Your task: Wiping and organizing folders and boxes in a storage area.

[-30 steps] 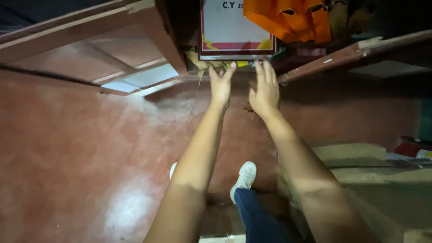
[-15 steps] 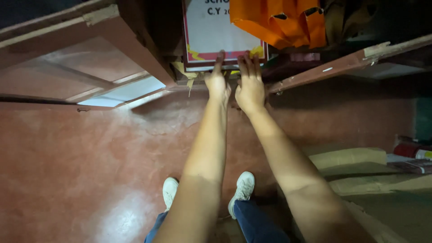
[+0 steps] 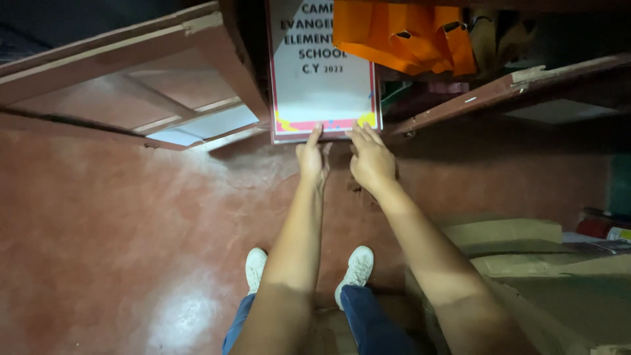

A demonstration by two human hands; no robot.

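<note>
Both hands, the left hand (image 3: 311, 160) and right hand (image 3: 370, 160), press spread, unclamped fingers on the near edge of a white printed board (image 3: 322, 82) lying in the open cabinet (image 3: 230, 62), which could slide off onto the red floor (image 3: 112, 217).

We find open passage over the red floor (image 3: 112, 217) below the cabinet. Open doors (image 3: 131, 79) flank the opening; an orange bag (image 3: 401, 33) and white board (image 3: 322, 72) block the interior.
</note>
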